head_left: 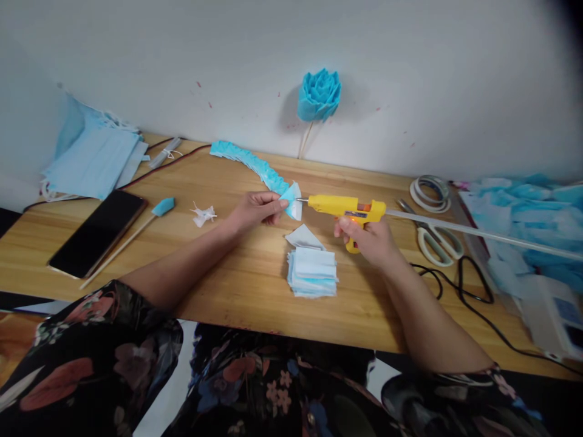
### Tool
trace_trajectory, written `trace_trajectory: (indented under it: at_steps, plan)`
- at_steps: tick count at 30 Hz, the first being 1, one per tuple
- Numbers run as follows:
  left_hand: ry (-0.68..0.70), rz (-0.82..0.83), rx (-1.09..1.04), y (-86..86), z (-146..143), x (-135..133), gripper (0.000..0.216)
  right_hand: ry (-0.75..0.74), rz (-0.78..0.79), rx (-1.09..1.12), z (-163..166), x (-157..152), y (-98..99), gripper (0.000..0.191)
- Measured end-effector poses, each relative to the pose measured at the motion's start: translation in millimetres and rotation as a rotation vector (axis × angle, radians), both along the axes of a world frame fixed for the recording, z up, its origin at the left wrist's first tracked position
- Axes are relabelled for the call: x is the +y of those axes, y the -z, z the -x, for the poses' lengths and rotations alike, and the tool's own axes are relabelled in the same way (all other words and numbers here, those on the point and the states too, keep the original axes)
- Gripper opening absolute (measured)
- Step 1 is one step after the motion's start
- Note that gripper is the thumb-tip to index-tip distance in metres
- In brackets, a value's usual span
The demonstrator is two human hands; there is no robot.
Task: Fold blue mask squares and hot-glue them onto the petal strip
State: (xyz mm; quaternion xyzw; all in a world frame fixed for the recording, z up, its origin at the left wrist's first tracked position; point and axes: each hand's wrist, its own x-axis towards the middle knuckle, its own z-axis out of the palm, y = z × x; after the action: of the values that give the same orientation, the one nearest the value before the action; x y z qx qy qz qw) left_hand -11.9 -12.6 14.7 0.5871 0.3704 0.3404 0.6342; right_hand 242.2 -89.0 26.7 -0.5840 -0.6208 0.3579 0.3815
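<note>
A white wall (182,60) is running behind a wooden table (228,285), and a blue paper rose (319,94) on a thin stick is leaning against it at the far edge.

Near the middle of the table the left hand (257,209) is pinching a blue folded piece (294,200), its fingers pressed together on it. This piece is sitting at the end of a curved chain of folded pieces (250,161) that is trailing back toward the far edge. The right hand (368,240) is gripping a yellow glue gun (346,207), fingers wrapped around the handle, and the nozzle is touching the held piece. A long clear glue stick (478,233) is sticking out of the back of the gun toward the right edge.

Just below the hands, toward the near edge, a stack of folded squares (313,273) is lying with a loose triangle (304,237) resting at its top.

Toward the left edge a phone (98,233) is lying face up beside a stick with a blue tip (122,243). A heap of blue masks (91,158) is filling the far left corner. Scissors (432,237), tape rolls (428,191) and a black cord (469,291) are lying on the right side. At the right edge, blue scraps (537,206) are lying heaped; whether a tray is holding them I cannot tell.
</note>
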Motion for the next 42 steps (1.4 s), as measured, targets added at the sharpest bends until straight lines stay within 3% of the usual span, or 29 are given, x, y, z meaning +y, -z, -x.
trace_trajectory:
  at_steps: [3, 8, 13, 16, 20, 23, 25, 32, 42]
  plan:
    - [-0.001, -0.006, 0.001, -0.5, 0, -1, 0.044, 0.02, -0.062, -0.114, 1, -2, -1.7, 0.039]
    - [-0.003, -0.003, -0.012, 0.4, 0, -1, 0.046, -0.071, -0.244, -0.299, 3, -3, -1.0, 0.03]
    - [-0.015, 0.031, -0.049, 4.5, 0, 1, 0.047, -0.141, -0.454, -0.496, -1, -1, -0.9, 0.041]
    - [-0.038, 0.057, -0.077, 6.3, 0, 3, 0.047, -0.103, -0.535, -0.524, -6, 2, -1.6, 0.041]
    - [-0.061, 0.053, -0.076, 6.9, 0, 3, 0.047, 0.039, -0.372, -0.437, -10, 2, -1.4, 0.035]
    - [-0.061, 0.064, -0.076, 6.8, 0, 3, 0.046, 0.127, -0.174, -0.307, -10, 1, -2.6, 0.041]
    - [-0.055, 0.067, -0.078, 6.6, 0, 3, 0.046, 0.15, -0.121, -0.19, -10, 0, -4.3, 0.043]
    - [-0.048, 0.049, -0.064, 5.1, 0, 2, 0.046, 0.104, -0.062, 0.097, -7, 2, -7.1, 0.046]
    - [-0.034, 0.051, -0.06, 5.0, 1, 2, 0.047, 0.048, -0.066, 0.049, -6, 0, -4.9, 0.043]
